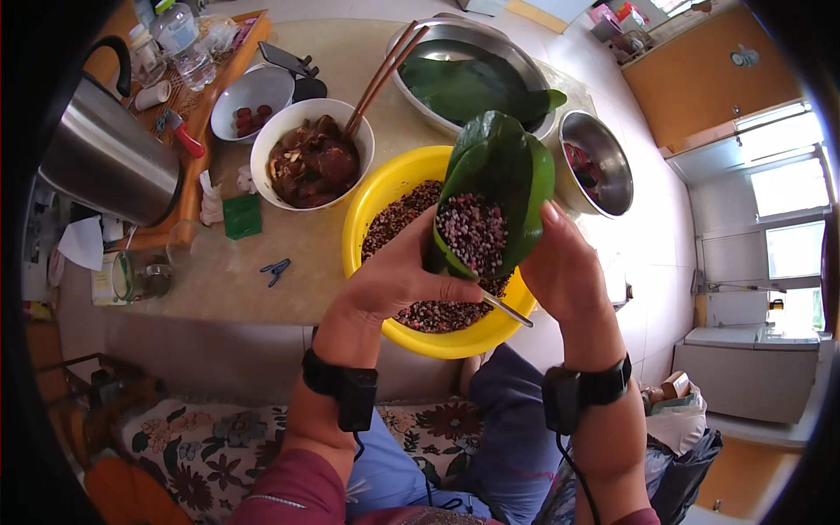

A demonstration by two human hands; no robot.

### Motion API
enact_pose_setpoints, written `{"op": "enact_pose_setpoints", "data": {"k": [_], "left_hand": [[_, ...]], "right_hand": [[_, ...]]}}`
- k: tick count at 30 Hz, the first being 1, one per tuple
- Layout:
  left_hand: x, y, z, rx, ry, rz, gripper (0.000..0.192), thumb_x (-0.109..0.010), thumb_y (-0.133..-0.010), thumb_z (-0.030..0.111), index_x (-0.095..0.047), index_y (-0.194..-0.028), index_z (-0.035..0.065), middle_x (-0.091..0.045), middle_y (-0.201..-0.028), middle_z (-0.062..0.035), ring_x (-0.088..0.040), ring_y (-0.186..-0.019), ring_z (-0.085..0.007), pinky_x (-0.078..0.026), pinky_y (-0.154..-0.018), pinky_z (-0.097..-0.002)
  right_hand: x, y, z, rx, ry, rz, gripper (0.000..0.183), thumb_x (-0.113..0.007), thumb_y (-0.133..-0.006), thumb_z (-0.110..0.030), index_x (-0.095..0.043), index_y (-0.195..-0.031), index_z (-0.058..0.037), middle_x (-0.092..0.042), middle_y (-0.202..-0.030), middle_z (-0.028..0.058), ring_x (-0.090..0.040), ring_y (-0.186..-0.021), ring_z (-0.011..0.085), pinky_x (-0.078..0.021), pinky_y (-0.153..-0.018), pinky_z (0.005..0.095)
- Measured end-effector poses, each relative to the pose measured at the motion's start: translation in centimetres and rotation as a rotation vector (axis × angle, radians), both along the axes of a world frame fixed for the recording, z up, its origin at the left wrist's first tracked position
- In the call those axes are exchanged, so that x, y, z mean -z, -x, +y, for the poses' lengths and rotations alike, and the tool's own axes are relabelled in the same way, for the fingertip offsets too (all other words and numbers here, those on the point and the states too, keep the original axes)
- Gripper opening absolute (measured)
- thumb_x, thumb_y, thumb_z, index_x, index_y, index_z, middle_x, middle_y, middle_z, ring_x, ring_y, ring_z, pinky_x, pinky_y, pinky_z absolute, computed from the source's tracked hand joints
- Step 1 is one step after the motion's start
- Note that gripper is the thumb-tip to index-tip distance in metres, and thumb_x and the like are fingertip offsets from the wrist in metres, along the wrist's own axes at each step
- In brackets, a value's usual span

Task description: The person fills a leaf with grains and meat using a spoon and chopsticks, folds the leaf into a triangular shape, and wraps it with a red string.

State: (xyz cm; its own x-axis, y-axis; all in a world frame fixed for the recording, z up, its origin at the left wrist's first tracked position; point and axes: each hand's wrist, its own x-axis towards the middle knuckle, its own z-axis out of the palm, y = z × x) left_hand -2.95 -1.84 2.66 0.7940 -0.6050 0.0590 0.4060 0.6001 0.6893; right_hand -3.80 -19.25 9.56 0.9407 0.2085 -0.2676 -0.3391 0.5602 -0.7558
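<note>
My left hand (410,266) grips the left side of a folded green leaf (489,161), its thumb across the near end. On the leaf's right edge rests my right hand (566,262), fingers partly hidden behind it. Inside the leaf lies a heap of mixed dark and pinkish grains (474,230). Below the leaf stands a yellow plastic basin (364,190) holding more of the grain mix. A metal spoon handle (508,310) sticks out over the basin, beneath the leaf; its other end is hidden.
A white bowl (259,167) of dark marinated meat with wooden chopsticks (384,79) stands left. Behind are a steel basin (420,108) of soaking leaves and a smaller bowl (226,108) with red dates. A steel pot (617,177) stands right, a kettle (111,151) far left.
</note>
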Motion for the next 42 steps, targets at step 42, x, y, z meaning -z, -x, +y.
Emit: {"op": "enact_pose_setpoints", "data": {"k": [42], "left_hand": [[0.9,-0.1,-0.8,0.029,0.004,0.032,0.066,-0.076,-0.067,-0.003,-0.046,-0.125,0.0028,-0.058,-0.113,-0.0033,-0.054,-0.104,-0.0126,-0.044,-0.091,-0.0275]], "right_hand": [[0.2,-0.4,-0.3,-0.269,0.702,-0.536,0.035,-0.064,-0.083,-0.007,-0.060,-0.117,-0.0028,-0.060,-0.120,0.0102,-0.048,-0.122,0.0239,-0.0328,-0.105,0.0351]]}}
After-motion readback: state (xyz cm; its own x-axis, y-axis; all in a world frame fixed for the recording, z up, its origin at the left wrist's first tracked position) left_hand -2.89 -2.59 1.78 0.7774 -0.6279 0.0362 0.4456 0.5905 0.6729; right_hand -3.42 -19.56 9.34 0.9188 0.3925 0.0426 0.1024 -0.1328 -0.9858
